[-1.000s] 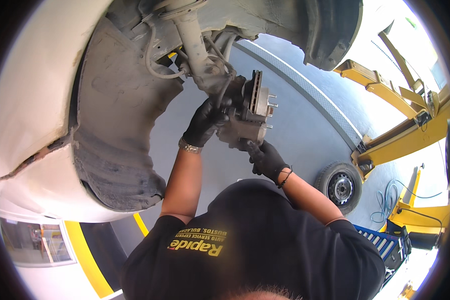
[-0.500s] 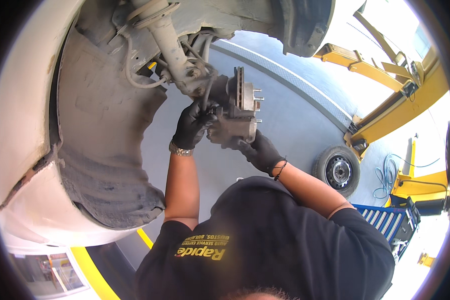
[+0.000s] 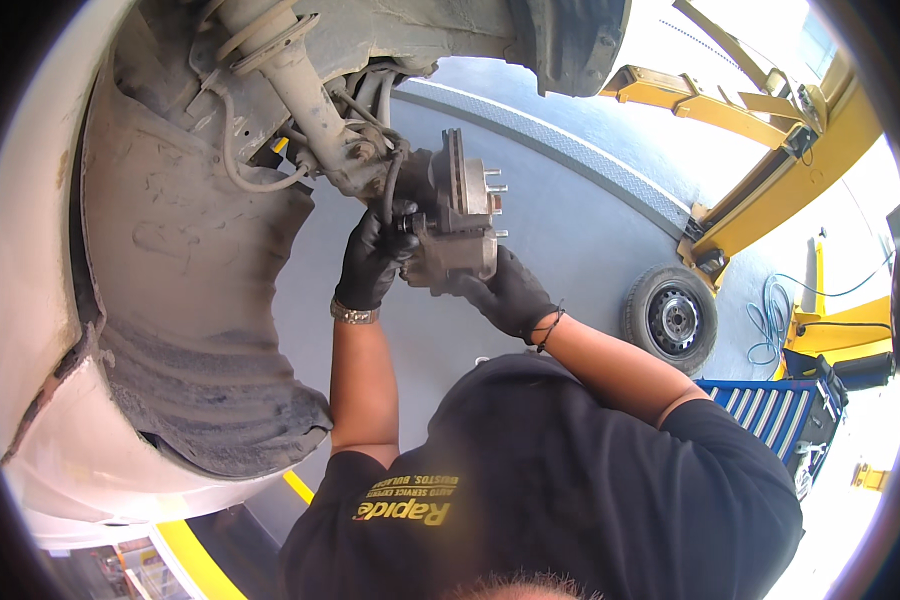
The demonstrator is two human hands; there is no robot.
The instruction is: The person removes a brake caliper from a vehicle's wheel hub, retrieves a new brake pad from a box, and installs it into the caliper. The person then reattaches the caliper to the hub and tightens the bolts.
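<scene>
One brake caliper point(image 3: 458, 262) sits at the lower edge of one brake rotor point(image 3: 455, 170), below and right of one strut point(image 3: 305, 100); three silver studs point(image 3: 497, 188) show. Two black-gloved hands, both grips closed on the caliper: left hand point(image 3: 370, 260) at its inner side, fingers curled, forearm near vertical; right hand point(image 3: 510, 295) at its lower outer corner, fingertips partly hidden, forearm slanting up-left. One watch point(image 3: 355, 313), left wrist; one bracelet point(image 3: 545, 330), right. One detached wheel point(image 3: 673, 316), right; one blue tool cabinet point(image 3: 770, 412) near it.
</scene>
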